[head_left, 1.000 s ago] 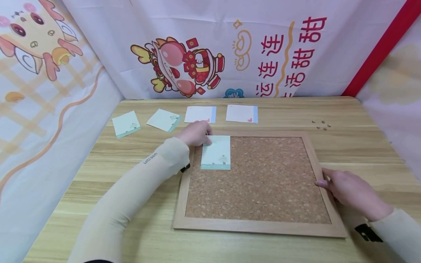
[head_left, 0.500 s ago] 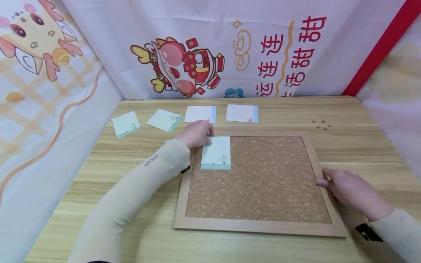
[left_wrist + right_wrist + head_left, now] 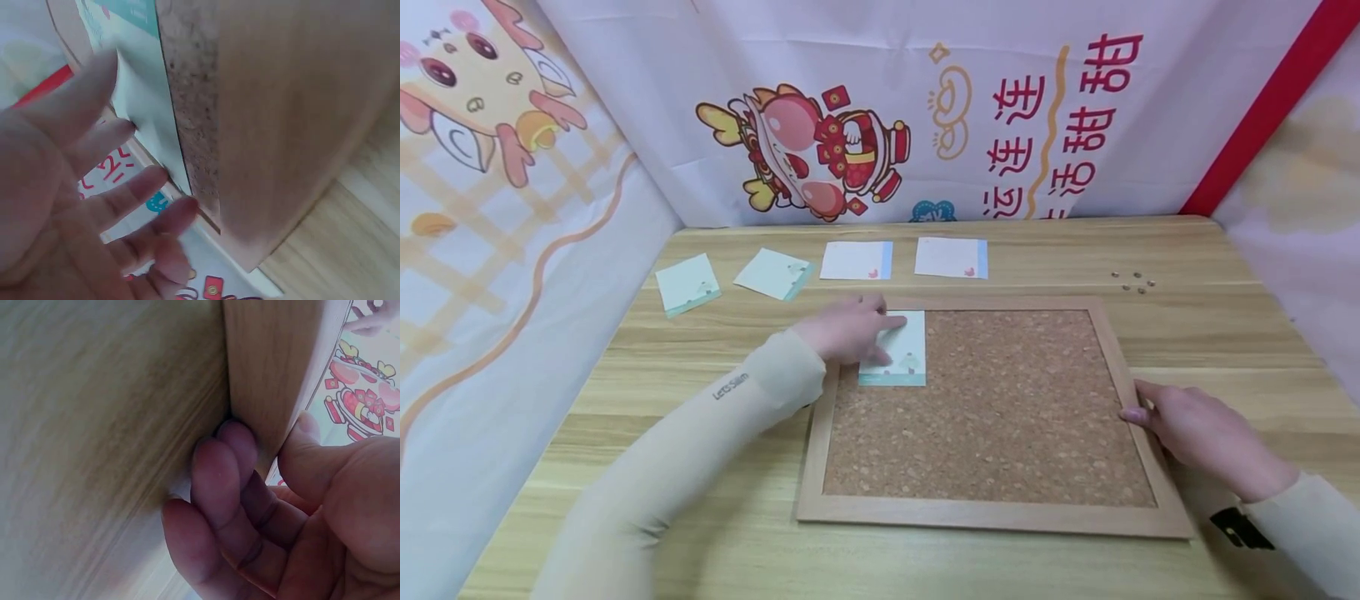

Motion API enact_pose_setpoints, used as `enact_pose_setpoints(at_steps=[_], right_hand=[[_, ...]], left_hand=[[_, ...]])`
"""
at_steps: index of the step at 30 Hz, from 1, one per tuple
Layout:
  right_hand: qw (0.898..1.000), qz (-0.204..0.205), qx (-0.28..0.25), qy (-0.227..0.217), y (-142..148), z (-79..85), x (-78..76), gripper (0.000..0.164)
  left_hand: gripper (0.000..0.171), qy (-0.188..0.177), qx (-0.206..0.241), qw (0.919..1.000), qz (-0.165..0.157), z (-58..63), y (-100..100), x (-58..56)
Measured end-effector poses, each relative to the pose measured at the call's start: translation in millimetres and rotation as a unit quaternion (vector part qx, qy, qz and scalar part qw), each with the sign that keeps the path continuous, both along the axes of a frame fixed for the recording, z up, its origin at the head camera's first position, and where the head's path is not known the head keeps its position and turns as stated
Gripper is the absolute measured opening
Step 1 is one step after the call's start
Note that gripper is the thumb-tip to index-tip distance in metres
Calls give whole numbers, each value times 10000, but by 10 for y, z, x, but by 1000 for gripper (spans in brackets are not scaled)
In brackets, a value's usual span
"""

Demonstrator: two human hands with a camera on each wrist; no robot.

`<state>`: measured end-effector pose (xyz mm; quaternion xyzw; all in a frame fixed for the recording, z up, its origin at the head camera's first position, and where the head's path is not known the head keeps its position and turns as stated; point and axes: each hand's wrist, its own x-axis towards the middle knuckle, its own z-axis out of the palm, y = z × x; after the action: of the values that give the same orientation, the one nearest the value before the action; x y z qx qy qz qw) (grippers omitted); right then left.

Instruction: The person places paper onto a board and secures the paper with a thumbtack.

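A framed cork board (image 3: pixel 1000 425) lies flat on the table in the head view. On its upper left corner area rests a pale green note sheet (image 3: pixel 913 337) with a teal strip along its lower edge. My left hand (image 3: pixel 848 329) reaches over the frame's left side, its index finger stretched across the sheet; the left wrist view shows its fingers spread beside the note. With thumb on top and fingers against the outer side, my right hand (image 3: pixel 1213 433) grips the right side of the board's wooden frame (image 3: pixel 269 369).
Behind the board lie two green note sheets (image 3: pixel 688 282) at the left and two white ones (image 3: pixel 856 260) in the middle. Several small metallic pieces (image 3: pixel 1137 275) sit at the back right. Printed cloth (image 3: pixel 850 50) walls surround the table (image 3: pixel 647 400).
My left hand has let go of the sheet's upper left edge and moved down and over it, fingers extended. The sheet and the right hand stay where they were.
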<state>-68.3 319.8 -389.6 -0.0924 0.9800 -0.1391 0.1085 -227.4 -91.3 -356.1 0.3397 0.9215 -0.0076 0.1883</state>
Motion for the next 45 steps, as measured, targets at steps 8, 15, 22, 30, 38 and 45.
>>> enact_pose_setpoints(at_steps=[8,15,22,30,38,45], right_hand=[[9998,-100,91,-148,26,26,-2,25],[10000,-53,75,-27,34,12,-10,25],[10000,-12,40,-40,4,32,-38,27],[9997,166,-1,-166,0,77,-142,28],[9976,-275,-540,-335,400,239,-680,46],[9941,-909,-574,116,720,223,-1259,30]], left_hand=[[83,-117,-301,9993,-180,1,-67,142],[82,-95,-241,9991,-322,-29,-114,135],[82,-129,-194,9997,-119,-21,-158,150],[84,-238,227,9993,178,-72,-249,143],[85,-9,251,9997,68,-119,-244,157],[86,402,169,9990,9,-158,-237,232]])
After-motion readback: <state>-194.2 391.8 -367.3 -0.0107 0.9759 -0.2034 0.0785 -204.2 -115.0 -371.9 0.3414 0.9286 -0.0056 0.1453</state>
